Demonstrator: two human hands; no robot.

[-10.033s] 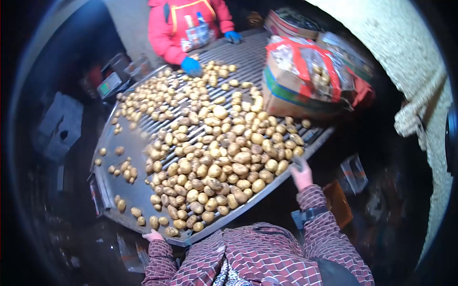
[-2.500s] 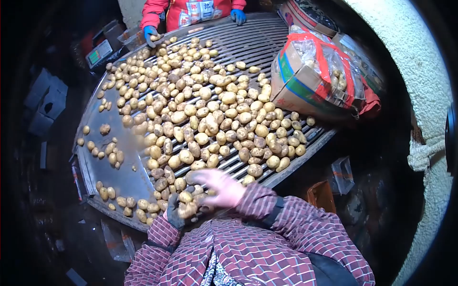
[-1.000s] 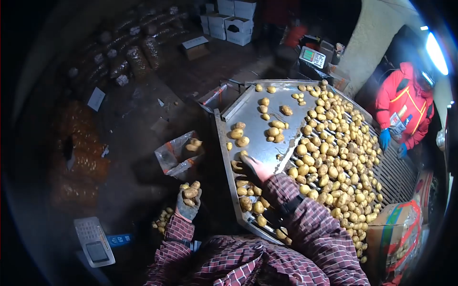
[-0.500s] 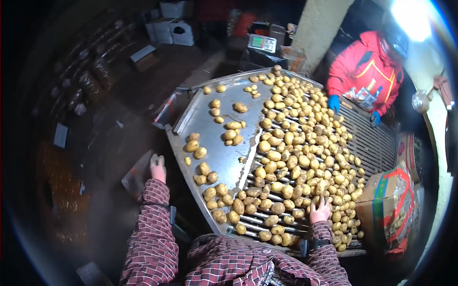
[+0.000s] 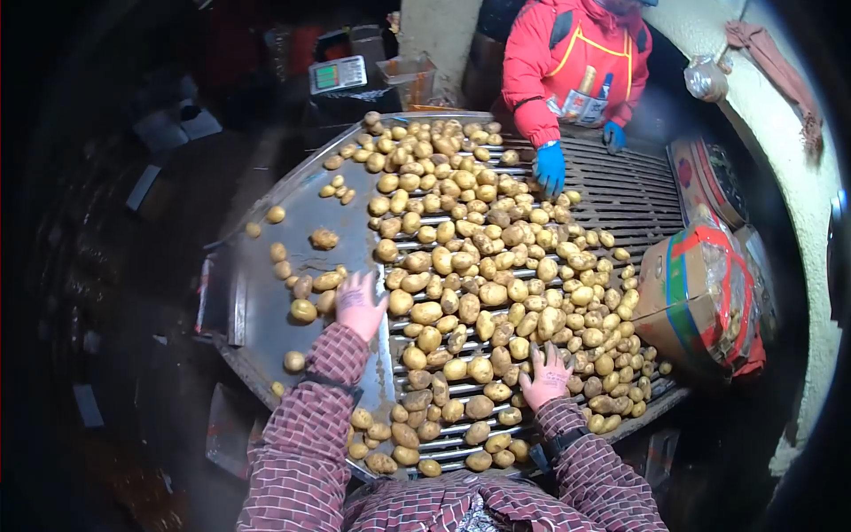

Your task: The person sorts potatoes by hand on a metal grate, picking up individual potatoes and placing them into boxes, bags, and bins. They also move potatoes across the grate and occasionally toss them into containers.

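Note:
Many yellow-brown potatoes (image 5: 493, 293) cover the slatted grate (image 5: 460, 391) in front of me. My left hand (image 5: 359, 306) reaches over the smooth metal plate (image 5: 266, 341) near its seam with the grate, fingers spread. Several potatoes lie close around that hand, and part of them is hidden behind it. On the right, my right hand (image 5: 547, 381) rests against potatoes at the near part of the grate. Its fingers are apart and do not wrap round any potato that I can see.
Across the grate, a person in a red jacket (image 5: 567, 62) rests a blue-gloved hand (image 5: 550, 168) near the far potatoes. A taped cardboard box (image 5: 656, 285) stands against the right edge. A digital scale (image 5: 338, 74) sits behind the plate.
My left hand has swung from beside the table's left edge onto the metal plate among the potatoes. My right hand remains on the grate. The view has turned to the right.

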